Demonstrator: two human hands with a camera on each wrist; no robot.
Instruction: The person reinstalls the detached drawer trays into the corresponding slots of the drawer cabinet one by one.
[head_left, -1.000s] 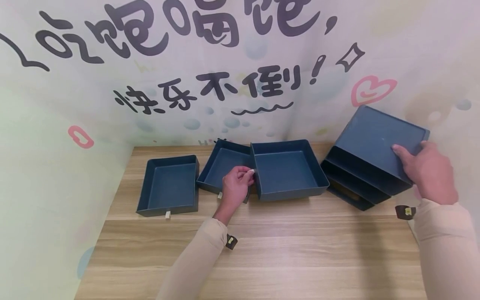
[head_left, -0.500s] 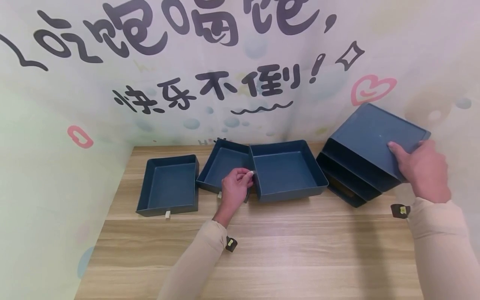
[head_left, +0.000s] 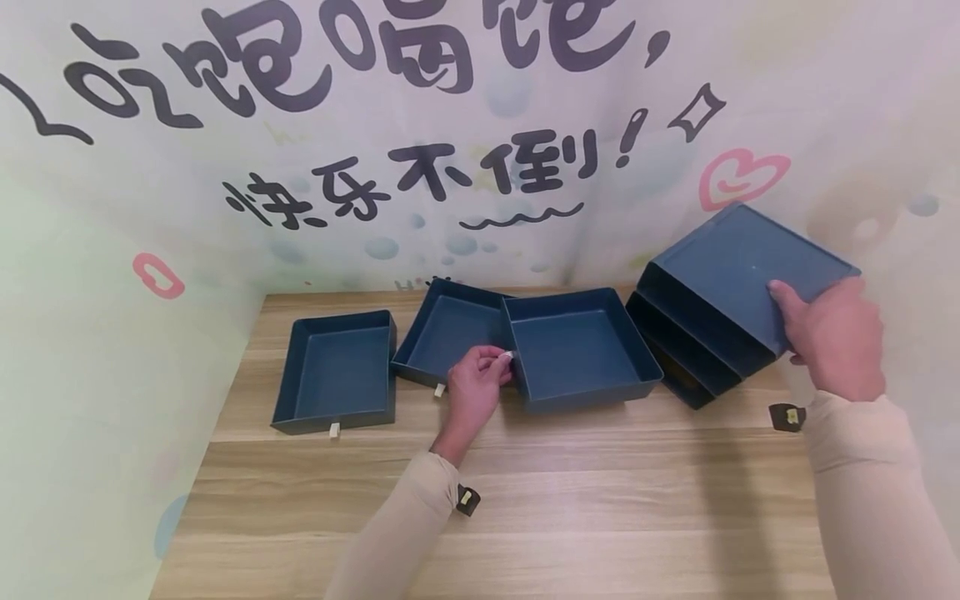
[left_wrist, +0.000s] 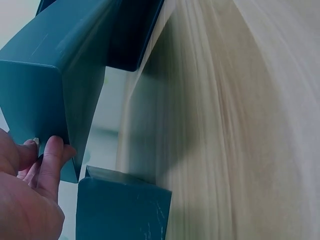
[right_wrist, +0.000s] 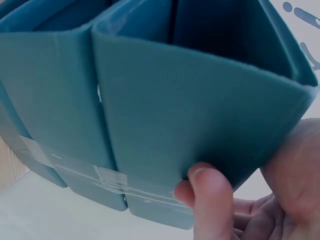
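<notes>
In the head view my left hand (head_left: 474,387) pinches the small pale pull tab on the side of a dark blue drawer (head_left: 577,354). The left wrist view shows the tab between thumb and fingers at the drawer's end face (left_wrist: 32,100). This drawer overlaps one corner of a second drawer (head_left: 453,329). At the right, my right hand (head_left: 843,337) grips a blue drawer cabinet (head_left: 750,267), thumb on its top panel. The cabinet stands tilted, its open slots facing the held drawer. In the right wrist view, the fingers (right_wrist: 212,200) curl round the cabinet's edge.
A third blue drawer (head_left: 345,371) with a pale tab lies at the left on the wooden table (head_left: 570,508). A printed wall cloth (head_left: 420,242) hangs close behind the drawers. The left and right sides are also enclosed by pale walls.
My right hand has shifted the cabinet to the left, and it has turned slightly. My left hand and its drawer have moved slightly toward me. The other drawers stay where they were.
</notes>
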